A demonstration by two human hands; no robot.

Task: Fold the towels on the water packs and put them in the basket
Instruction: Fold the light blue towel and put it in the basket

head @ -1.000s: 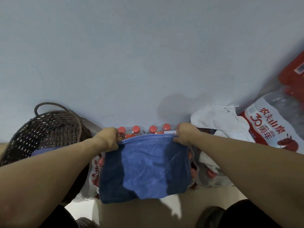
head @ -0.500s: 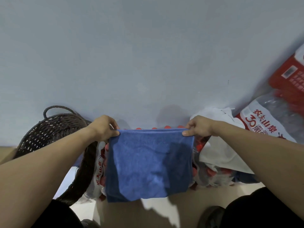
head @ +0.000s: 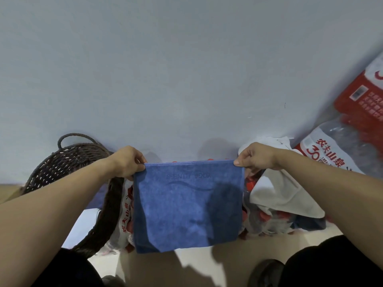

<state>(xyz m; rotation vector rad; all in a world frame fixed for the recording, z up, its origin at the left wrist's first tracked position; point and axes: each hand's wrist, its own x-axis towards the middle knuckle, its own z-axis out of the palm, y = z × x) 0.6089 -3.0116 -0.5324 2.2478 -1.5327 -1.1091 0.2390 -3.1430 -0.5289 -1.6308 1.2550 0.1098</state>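
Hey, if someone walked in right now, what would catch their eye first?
A blue towel hangs in the middle, its top corners pinched by the left hand and right hand. A dark woven basket stands to the left, and a white towel lies on the water packs to the right.
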